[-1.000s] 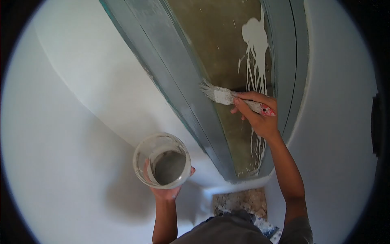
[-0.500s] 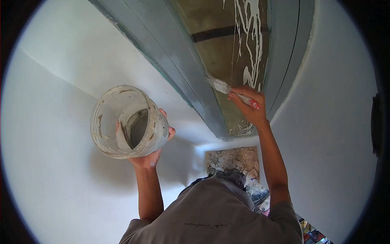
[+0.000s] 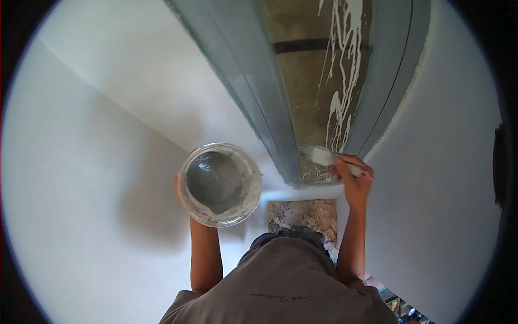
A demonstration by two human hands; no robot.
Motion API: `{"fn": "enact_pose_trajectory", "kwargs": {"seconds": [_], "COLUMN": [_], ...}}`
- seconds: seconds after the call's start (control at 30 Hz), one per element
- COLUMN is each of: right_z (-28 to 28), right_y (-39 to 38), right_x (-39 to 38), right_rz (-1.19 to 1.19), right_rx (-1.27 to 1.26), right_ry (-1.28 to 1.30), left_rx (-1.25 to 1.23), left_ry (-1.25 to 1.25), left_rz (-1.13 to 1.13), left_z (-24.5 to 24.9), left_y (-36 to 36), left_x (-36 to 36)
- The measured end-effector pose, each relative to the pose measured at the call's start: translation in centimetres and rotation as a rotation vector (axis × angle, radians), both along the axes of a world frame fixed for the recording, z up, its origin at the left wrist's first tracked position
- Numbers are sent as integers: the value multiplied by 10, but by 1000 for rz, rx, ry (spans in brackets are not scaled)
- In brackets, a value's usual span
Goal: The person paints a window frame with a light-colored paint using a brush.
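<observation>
My left hand (image 3: 181, 186) grips a clear plastic paint pot (image 3: 220, 183) from underneath, held upright with grey paint in its bottom. My right hand (image 3: 353, 178) holds a paintbrush (image 3: 324, 156) with a red-tipped handle. Its pale bristles touch the lower end of a grey-painted door frame (image 3: 253, 92), close to the floor. Between the frame's two sides a brown panel (image 3: 307, 81) shows white paint runs and a dark band across it.
White walls (image 3: 108, 135) stand on both sides of the frame. A patch of speckled floor (image 3: 302, 213) shows below it, above my grey shirt (image 3: 280, 286). Some colourful clutter (image 3: 402, 305) lies at the lower right.
The brush has travelled down the frame to its bottom end. The pot went from tilted on its side back to upright, and the view shifted lower.
</observation>
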State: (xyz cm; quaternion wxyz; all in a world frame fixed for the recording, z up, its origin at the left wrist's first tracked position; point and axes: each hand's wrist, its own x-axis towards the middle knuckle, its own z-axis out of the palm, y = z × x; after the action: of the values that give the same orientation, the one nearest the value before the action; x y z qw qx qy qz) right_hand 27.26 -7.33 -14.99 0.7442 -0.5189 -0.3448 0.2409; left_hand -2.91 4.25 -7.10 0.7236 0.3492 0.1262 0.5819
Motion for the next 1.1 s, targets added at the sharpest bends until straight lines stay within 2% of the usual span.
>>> {"fn": "enact_pose_trajectory", "kwargs": {"seconds": [0.13, 0.2, 0.27, 0.37, 0.63, 0.83, 0.93, 1.1], "right_z": [58, 87, 98, 129, 139, 144, 140, 140], "right_y": [-57, -81, -94, -83, -55, -55, -53, -51], "right_x": [-20, -25, -32, -70, -109, -113, -114, -114], "right_rz": [-63, -14, -65, -238, -49, 20, 10, 20], "right_rx": [362, 497, 477, 361, 197, 108, 134, 126], "right_ry": [145, -88, -335, -540, -867, -887, -872, -896], "left_rx": [139, 141, 126, 144, 254, 302, 378, 379], "left_ry": [-40, -48, -48, -3, -32, -43, 44, 41], "left_rz": [-106, -113, -129, -133, -170, -182, -160, -158], "left_z": [-21, -31, -31, -30, -23, -21, -22, -21], "left_y": [13, 15, 14, 14, 10, 11, 14, 14], "left_x": [8, 8, 13, 21, 23, 22, 20, 20]}}
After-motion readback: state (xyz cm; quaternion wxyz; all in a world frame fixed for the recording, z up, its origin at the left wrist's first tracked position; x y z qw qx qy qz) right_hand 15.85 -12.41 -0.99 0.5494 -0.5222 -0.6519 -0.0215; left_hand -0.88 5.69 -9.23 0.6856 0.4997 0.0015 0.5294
